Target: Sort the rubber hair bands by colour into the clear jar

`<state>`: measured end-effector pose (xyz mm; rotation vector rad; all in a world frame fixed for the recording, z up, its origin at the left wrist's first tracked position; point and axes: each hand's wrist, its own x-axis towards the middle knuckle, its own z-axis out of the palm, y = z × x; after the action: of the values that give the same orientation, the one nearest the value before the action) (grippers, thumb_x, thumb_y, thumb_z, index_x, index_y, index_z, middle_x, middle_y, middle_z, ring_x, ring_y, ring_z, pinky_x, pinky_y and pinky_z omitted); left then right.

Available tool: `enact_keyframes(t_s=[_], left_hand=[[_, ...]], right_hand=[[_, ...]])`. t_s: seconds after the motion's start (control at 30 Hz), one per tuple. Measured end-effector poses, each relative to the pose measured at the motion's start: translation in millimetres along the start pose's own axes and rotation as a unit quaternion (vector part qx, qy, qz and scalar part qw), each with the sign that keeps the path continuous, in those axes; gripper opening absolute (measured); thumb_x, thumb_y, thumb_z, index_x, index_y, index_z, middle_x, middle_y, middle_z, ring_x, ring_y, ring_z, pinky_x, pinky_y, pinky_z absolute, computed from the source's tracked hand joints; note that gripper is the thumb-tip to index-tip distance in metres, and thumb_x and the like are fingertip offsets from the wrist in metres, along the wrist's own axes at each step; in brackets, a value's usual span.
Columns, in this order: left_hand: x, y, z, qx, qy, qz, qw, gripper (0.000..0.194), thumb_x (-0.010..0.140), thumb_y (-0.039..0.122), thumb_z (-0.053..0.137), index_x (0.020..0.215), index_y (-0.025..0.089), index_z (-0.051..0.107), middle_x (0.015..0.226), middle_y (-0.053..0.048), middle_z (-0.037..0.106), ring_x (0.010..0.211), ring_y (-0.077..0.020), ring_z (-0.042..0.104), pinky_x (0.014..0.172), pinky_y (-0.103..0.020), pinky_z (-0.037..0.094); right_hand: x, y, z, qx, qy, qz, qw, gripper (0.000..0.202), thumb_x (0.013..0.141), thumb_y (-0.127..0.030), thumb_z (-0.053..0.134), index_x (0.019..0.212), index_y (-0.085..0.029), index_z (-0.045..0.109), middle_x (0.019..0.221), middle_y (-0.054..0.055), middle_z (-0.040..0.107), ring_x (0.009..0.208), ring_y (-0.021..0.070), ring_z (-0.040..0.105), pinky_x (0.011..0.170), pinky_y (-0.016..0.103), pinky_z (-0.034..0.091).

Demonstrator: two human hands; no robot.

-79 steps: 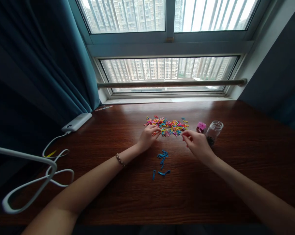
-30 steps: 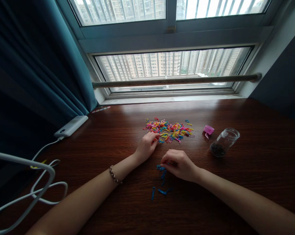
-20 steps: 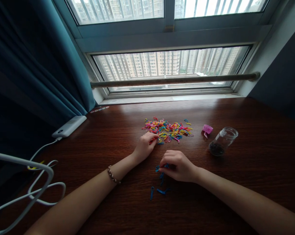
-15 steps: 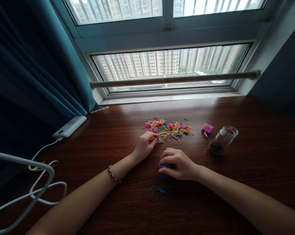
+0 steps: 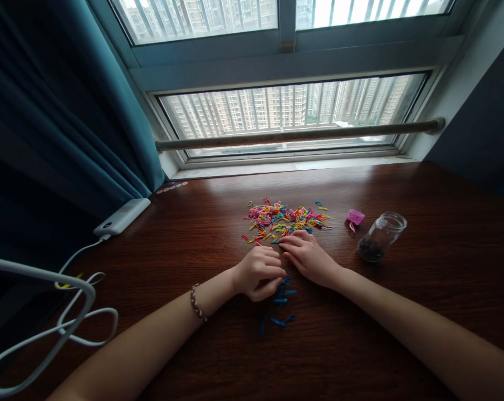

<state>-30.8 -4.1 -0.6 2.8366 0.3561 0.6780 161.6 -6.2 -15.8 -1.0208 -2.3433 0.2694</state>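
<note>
Blue slender loops (image 5: 280,301) lie on the glossy reddish-brown wooden table (image 5: 402,312), at four o'clock from the left hand (image 5: 260,274); its fingers curl in, thumb and forefinger narrow near the loops, and I can't tell whether they pinch one. Over to the right hand (image 5: 308,257): fingers stretched, thumb narrowly apart, tips right by a small blue piece (image 5: 275,242) at ten o'clock. Up at eleven, the loose multicoloured pile of little loops (image 5: 279,214)! Clear glass jar with dark contents (image 5: 379,239) towards three, small pink object (image 5: 355,217) at two.
</note>
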Motion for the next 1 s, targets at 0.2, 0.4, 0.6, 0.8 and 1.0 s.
enact_keyframes(t_s=[0.2,0.4,0.6,0.8,1.0], left_hand=[[-5.0,-33.1,-11.0,0.055,0.209,-0.226,0.95,0.025,0.084,0.024,0.038,0.075,0.017,0.06,0.067,-0.004,0.06,0.065,-0.0143,0.054,0.064,-0.028,0.044],[-8.5,-59.0,-9.4,0.131,0.184,-0.298,0.928,0.016,0.075,0.012,0.048,0.082,0.019,0.061,0.086,-0.004,0.063,0.088,-0.0193,0.052,0.081,-0.034,0.043],[-10.3,-58.3,-4.4,0.151,0.12,-0.291,0.937,0.022,0.074,0.007,0.046,0.08,0.019,0.063,0.092,-0.002,0.064,0.094,-0.0202,0.05,0.085,-0.037,0.041],[-11.1,-62.4,-3.2,0.155,0.13,-0.313,0.928,0.023,0.074,0.006,0.045,0.081,0.018,0.063,0.092,-0.003,0.064,0.093,-0.0197,0.051,0.085,-0.037,0.042],[-12.9,-65.8,-1.8,0.148,0.137,-0.321,0.925,0.024,0.074,0.006,0.044,0.081,0.017,0.064,0.09,-0.004,0.064,0.091,-0.0197,0.051,0.085,-0.037,0.042]], right_hand=[[2.6,-3.1,-8.4,0.136,0.082,0.008,0.987,0.024,0.086,-0.022,0.04,0.086,-0.018,0.064,0.093,0.009,0.061,0.089,0.0177,0.054,0.081,0.033,0.044],[0.4,-16.1,-19.6,0.277,0.125,0.051,0.951,0.027,0.085,-0.026,0.044,0.072,-0.017,0.066,0.077,0.006,0.063,0.074,0.015,0.059,0.071,0.028,0.046],[-0.4,-20.2,-21.2,0.346,0.01,0.023,0.938,0.039,0.087,-0.028,0.039,0.061,-0.016,0.064,0.067,0.004,0.064,0.063,0.0127,0.06,0.062,0.025,0.047],[1.6,-7.9,-10.1,0.173,0.011,-0.024,0.985,0.023,0.084,-0.025,0.045,0.078,-0.021,0.067,0.085,0.004,0.068,0.084,0.0165,0.057,0.081,0.033,0.042],[-0.9,-11.6,-13.8,0.225,-0.058,-0.058,0.971,0.029,0.086,-0.025,0.043,0.072,-0.017,0.067,0.073,0.004,0.067,0.072,0.0132,0.058,0.071,0.026,0.045]])
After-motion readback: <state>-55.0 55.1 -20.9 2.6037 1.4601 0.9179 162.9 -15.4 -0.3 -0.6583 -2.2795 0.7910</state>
